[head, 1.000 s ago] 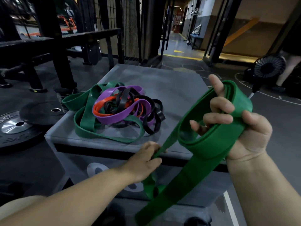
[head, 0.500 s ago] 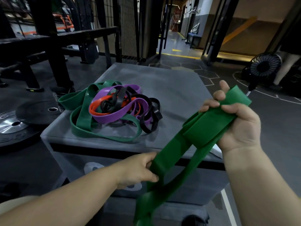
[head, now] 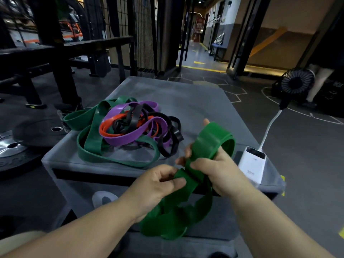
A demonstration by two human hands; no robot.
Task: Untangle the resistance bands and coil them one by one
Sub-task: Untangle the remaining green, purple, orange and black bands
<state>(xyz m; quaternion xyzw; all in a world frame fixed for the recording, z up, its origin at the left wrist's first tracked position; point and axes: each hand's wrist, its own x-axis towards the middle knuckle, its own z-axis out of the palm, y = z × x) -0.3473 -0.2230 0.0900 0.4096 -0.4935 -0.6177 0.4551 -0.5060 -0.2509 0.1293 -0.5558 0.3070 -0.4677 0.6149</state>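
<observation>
Both hands are closed on a wide green band (head: 210,140), which is held just in front of the near edge of a grey padded box (head: 186,94). Its folded upper loops are gripped by the right hand (head: 221,170), thumb laid across the front, and a flat stretch is pinched by the left hand (head: 158,185) just beside that thumb. Below the hands the remainder hangs in slack folds against the box's front face. The turns gathered in the right hand cannot be counted, perhaps two or three, since the fingers are mostly hidden behind the band. A tangle of bands (head: 130,127) is left on the box top, apart from the hands and toward the left: a dark green band (head: 93,144) lies outermost, one loop overhanging the left edge, with purple, orange and black bands knotted inside. Bare box top is left open behind and to the right of the tangle. A white power bank (head: 252,162) is set at the near right corner, close to the right hand, its cable (head: 270,125) led toward a fan (head: 297,83) on the floor. Weight plates (head: 11,146) at the left are cut off by the frame.
</observation>
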